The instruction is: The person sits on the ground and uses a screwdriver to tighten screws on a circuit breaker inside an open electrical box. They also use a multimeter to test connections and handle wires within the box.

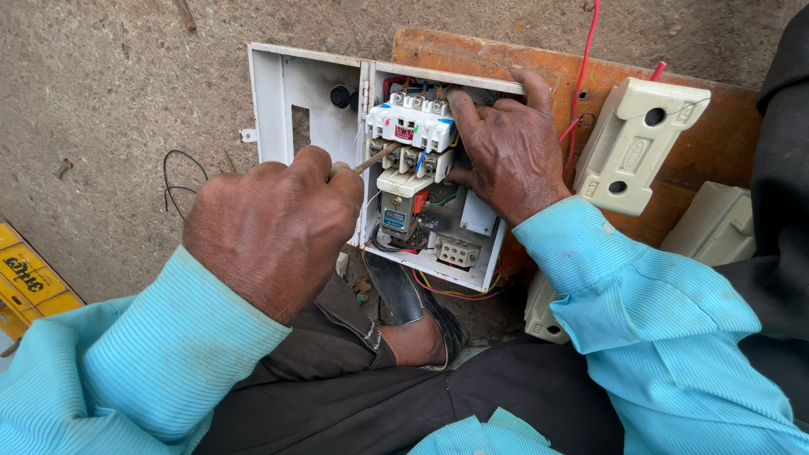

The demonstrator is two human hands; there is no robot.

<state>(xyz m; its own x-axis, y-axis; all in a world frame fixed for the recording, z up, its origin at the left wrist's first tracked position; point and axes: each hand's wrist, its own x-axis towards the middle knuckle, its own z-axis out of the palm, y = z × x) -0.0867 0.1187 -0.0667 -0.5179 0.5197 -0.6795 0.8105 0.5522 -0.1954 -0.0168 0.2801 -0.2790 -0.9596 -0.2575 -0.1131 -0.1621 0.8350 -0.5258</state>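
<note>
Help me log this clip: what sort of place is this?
Probably an outdoor or roadside electrical repair spot: bare concrete ground, an open white switch box on a wooden board, loose red wire.

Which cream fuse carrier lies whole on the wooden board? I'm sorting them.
The cream carrier with two round holes, beside the right hand; the others sit lower, cut off by the sleeve.

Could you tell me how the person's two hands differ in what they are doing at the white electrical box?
The left hand is closed in a fist around a screwdriver, its tip at the white contactor; the right hand holds no tool, its fingers spread against the contactor inside the box. The left stays outside the box. Both wear light blue sleeves.
</note>
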